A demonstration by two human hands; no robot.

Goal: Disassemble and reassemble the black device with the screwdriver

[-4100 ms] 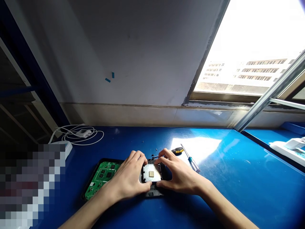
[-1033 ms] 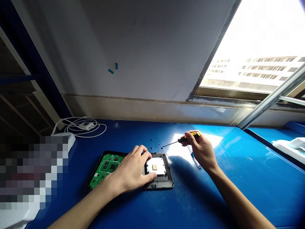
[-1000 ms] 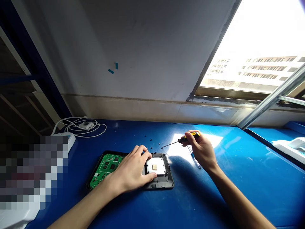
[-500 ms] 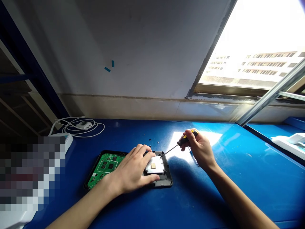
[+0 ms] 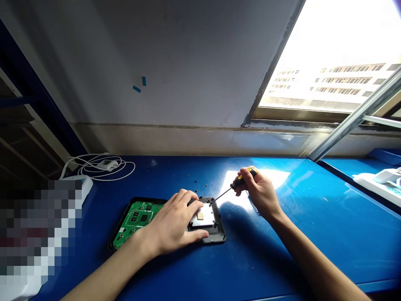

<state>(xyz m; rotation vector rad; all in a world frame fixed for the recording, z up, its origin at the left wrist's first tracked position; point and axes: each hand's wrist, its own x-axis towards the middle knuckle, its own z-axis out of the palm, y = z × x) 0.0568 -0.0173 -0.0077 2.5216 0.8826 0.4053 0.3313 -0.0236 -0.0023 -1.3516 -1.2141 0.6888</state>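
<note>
A black plastic housing [image 5: 220, 235] lies on the blue table, with a silvery metal plate [image 5: 207, 216] and a small tan pad [image 5: 200, 216] on it. To its left a green circuit board [image 5: 130, 221] sits in a black frame. My left hand [image 5: 178, 219] rests across both, fingers spread, thumb and fingertips at the plate's edges. My right hand [image 5: 258, 188] is closed round the black and yellow handle of a screwdriver [image 5: 224, 193]. The screwdriver's tip meets the housing near the plate's upper right corner.
Several small dark screws [image 5: 196, 182] lie behind the housing. A white cable with an adapter [image 5: 107, 165] is coiled at the back left, by a white power strip [image 5: 87, 184]. Another white device [image 5: 380, 184] stands at the far right, beyond a metal post [image 5: 338, 136].
The whole view has shifted slightly, so things appear a little further left. Both hands keep nearly the same pose, and the screwdriver tip stays near the same corner.
</note>
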